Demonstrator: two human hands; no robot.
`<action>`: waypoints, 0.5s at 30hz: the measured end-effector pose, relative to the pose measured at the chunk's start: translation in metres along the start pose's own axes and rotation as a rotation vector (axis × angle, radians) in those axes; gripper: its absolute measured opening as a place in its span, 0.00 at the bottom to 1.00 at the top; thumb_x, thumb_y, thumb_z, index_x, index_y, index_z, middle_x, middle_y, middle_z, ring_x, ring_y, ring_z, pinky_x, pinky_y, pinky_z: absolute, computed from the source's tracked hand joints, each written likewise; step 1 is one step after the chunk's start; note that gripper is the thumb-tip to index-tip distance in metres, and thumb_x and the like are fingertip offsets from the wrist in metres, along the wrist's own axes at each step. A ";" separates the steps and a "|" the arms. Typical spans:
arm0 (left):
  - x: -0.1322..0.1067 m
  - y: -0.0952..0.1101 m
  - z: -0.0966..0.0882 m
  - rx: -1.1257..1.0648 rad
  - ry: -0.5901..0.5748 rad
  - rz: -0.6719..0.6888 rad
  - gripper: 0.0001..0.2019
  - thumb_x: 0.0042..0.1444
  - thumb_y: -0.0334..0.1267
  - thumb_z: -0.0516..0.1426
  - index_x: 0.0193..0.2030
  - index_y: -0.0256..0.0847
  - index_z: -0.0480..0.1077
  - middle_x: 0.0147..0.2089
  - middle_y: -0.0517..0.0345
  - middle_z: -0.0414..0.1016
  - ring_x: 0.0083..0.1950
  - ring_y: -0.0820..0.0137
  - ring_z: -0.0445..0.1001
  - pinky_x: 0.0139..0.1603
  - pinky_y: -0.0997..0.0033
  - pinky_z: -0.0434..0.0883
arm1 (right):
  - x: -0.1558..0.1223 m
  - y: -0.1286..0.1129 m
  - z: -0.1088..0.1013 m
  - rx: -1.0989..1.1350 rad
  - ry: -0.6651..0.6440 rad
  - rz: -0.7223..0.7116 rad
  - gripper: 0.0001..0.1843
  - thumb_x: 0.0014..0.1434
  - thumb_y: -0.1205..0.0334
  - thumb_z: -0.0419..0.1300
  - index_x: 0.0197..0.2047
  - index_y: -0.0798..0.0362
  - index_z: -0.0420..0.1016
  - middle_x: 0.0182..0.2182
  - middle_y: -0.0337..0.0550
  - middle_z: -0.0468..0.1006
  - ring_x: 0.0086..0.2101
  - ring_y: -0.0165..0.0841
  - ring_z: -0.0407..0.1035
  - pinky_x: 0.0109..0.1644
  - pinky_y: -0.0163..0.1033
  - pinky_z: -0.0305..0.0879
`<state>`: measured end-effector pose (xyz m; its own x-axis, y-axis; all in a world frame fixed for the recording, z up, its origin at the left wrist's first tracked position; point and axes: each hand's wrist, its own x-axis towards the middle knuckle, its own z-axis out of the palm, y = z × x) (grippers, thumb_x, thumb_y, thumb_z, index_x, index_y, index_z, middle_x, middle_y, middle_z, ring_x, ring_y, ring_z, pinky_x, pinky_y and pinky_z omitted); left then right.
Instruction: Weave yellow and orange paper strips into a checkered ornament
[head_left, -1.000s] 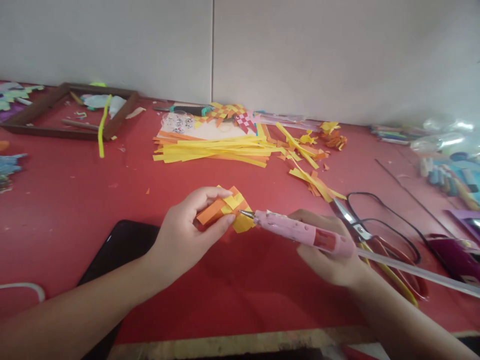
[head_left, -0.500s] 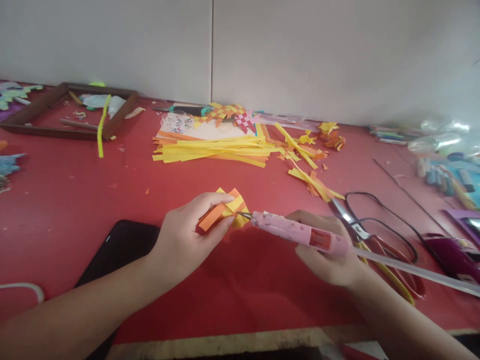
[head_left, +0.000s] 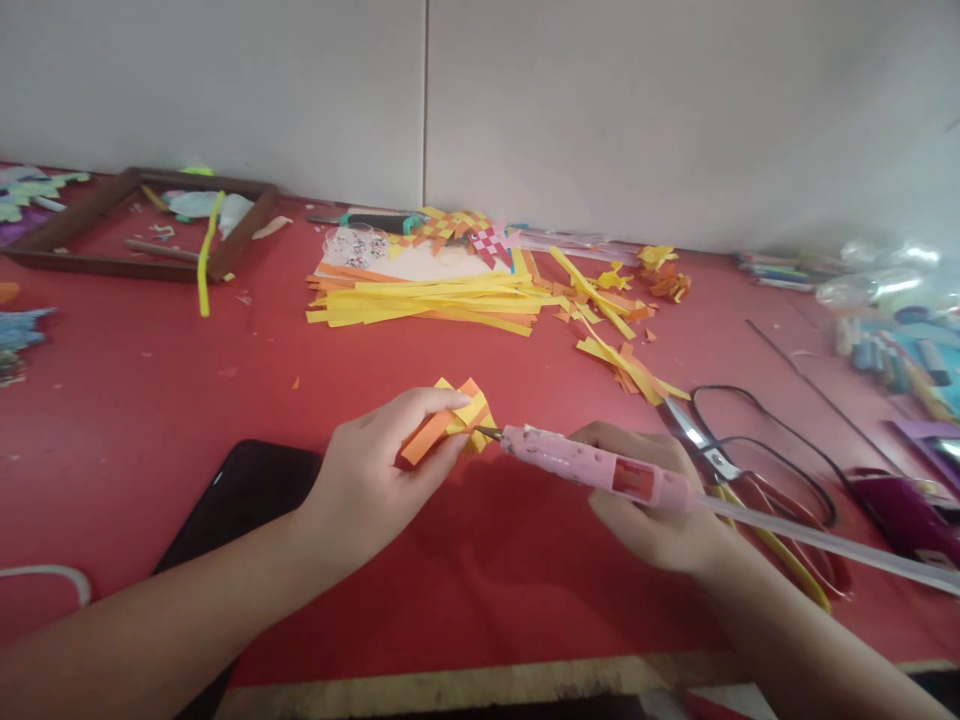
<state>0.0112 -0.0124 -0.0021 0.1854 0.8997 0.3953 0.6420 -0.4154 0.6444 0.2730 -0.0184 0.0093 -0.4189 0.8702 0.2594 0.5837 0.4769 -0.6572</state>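
Observation:
Between thumb and fingers, my left hand (head_left: 382,460) pinches a small woven piece of yellow and orange paper strips (head_left: 469,410). My right hand (head_left: 649,500) is wrapped around a pink hot glue gun (head_left: 570,462), with a long translucent glue stick (head_left: 810,540) coming out of its back end. The metal tip of the glue gun points left and meets the edge of the folded strips, close to my left thumb. Whether glue is flowing there is too small to see.
Scissors (head_left: 750,490) and a black cord lie right of my right hand. A black phone (head_left: 240,490) lies by my left wrist. Yellow paper strips (head_left: 427,300) are piled at the back, with scraps to their right. A wooden frame (head_left: 90,263) is at the back left.
The glue gun has turned slightly in my right hand, its slot showing a little differently. My left hand and the woven paper are nearly still.

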 end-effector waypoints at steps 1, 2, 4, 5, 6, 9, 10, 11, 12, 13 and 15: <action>0.000 0.000 0.000 -0.010 -0.004 -0.016 0.08 0.60 0.36 0.62 0.47 0.45 0.74 0.46 0.60 0.85 0.45 0.67 0.84 0.43 0.77 0.77 | 0.000 0.000 0.000 -0.005 -0.007 0.000 0.07 0.52 0.67 0.53 0.33 0.52 0.72 0.22 0.38 0.75 0.18 0.28 0.67 0.20 0.33 0.61; 0.000 0.000 0.000 -0.026 -0.008 -0.040 0.08 0.60 0.37 0.62 0.47 0.46 0.74 0.46 0.60 0.85 0.45 0.67 0.84 0.43 0.76 0.77 | -0.001 0.001 0.000 -0.011 -0.012 0.002 0.07 0.52 0.67 0.53 0.33 0.52 0.71 0.22 0.37 0.75 0.18 0.28 0.67 0.20 0.33 0.61; 0.000 -0.001 0.000 -0.074 -0.010 -0.108 0.09 0.60 0.39 0.62 0.48 0.48 0.74 0.47 0.61 0.85 0.46 0.67 0.84 0.44 0.75 0.77 | -0.002 0.002 -0.003 -0.030 -0.005 0.007 0.07 0.53 0.67 0.54 0.34 0.51 0.71 0.22 0.37 0.75 0.18 0.28 0.66 0.19 0.33 0.60; 0.000 -0.002 0.000 -0.108 -0.009 -0.147 0.10 0.60 0.40 0.62 0.48 0.48 0.73 0.47 0.61 0.84 0.47 0.66 0.84 0.44 0.74 0.78 | -0.002 0.004 -0.004 -0.055 0.017 0.014 0.07 0.53 0.68 0.54 0.35 0.51 0.72 0.22 0.37 0.75 0.18 0.28 0.66 0.20 0.33 0.59; 0.001 -0.002 0.000 -0.148 -0.009 -0.186 0.11 0.59 0.41 0.63 0.49 0.48 0.73 0.48 0.60 0.84 0.47 0.65 0.84 0.45 0.73 0.78 | -0.003 0.007 -0.007 -0.101 0.048 0.018 0.07 0.53 0.68 0.54 0.35 0.51 0.72 0.23 0.37 0.75 0.19 0.28 0.67 0.21 0.34 0.60; 0.003 -0.002 0.000 -0.288 -0.030 -0.280 0.13 0.58 0.43 0.63 0.50 0.47 0.72 0.51 0.57 0.83 0.49 0.64 0.83 0.46 0.71 0.78 | -0.002 0.020 -0.014 -0.337 0.078 0.053 0.15 0.50 0.68 0.57 0.43 0.51 0.71 0.31 0.43 0.79 0.29 0.36 0.74 0.30 0.39 0.68; 0.003 -0.002 -0.001 -0.336 -0.053 -0.304 0.15 0.58 0.43 0.63 0.52 0.47 0.71 0.51 0.56 0.82 0.49 0.64 0.83 0.46 0.70 0.78 | -0.001 0.027 -0.016 -0.414 0.054 0.067 0.19 0.49 0.68 0.57 0.47 0.52 0.70 0.36 0.46 0.79 0.34 0.40 0.75 0.35 0.42 0.70; 0.004 -0.002 -0.001 -0.377 -0.085 -0.328 0.18 0.59 0.43 0.63 0.54 0.47 0.70 0.49 0.55 0.82 0.47 0.64 0.83 0.46 0.69 0.78 | -0.001 0.034 -0.017 -0.475 0.037 0.072 0.22 0.49 0.70 0.56 0.50 0.52 0.69 0.40 0.49 0.79 0.39 0.43 0.75 0.40 0.45 0.71; 0.004 -0.002 -0.002 -0.409 -0.119 -0.348 0.21 0.59 0.43 0.63 0.58 0.47 0.67 0.46 0.56 0.83 0.44 0.64 0.83 0.45 0.68 0.78 | -0.001 0.041 -0.018 -0.533 0.016 0.070 0.23 0.49 0.71 0.54 0.50 0.52 0.69 0.42 0.50 0.78 0.42 0.44 0.75 0.43 0.48 0.71; 0.004 -0.002 -0.003 -0.433 -0.153 -0.369 0.25 0.60 0.43 0.63 0.62 0.47 0.64 0.42 0.57 0.82 0.41 0.64 0.83 0.44 0.67 0.78 | -0.001 0.049 -0.019 -0.580 -0.027 0.074 0.23 0.49 0.73 0.53 0.49 0.52 0.70 0.43 0.50 0.78 0.44 0.45 0.74 0.46 0.50 0.70; 0.005 -0.002 -0.004 -0.464 -0.207 -0.417 0.32 0.60 0.44 0.63 0.68 0.48 0.57 0.37 0.59 0.81 0.37 0.64 0.82 0.41 0.66 0.78 | -0.002 0.062 -0.019 -0.678 -0.090 0.088 0.24 0.48 0.75 0.52 0.48 0.51 0.73 0.41 0.49 0.78 0.43 0.46 0.73 0.46 0.52 0.69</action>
<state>0.0081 -0.0080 0.0013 0.1594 0.9858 -0.0534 0.3124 0.0009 0.9500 0.3231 0.0120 -0.0182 -0.3885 0.9097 0.1464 0.9123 0.4021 -0.0777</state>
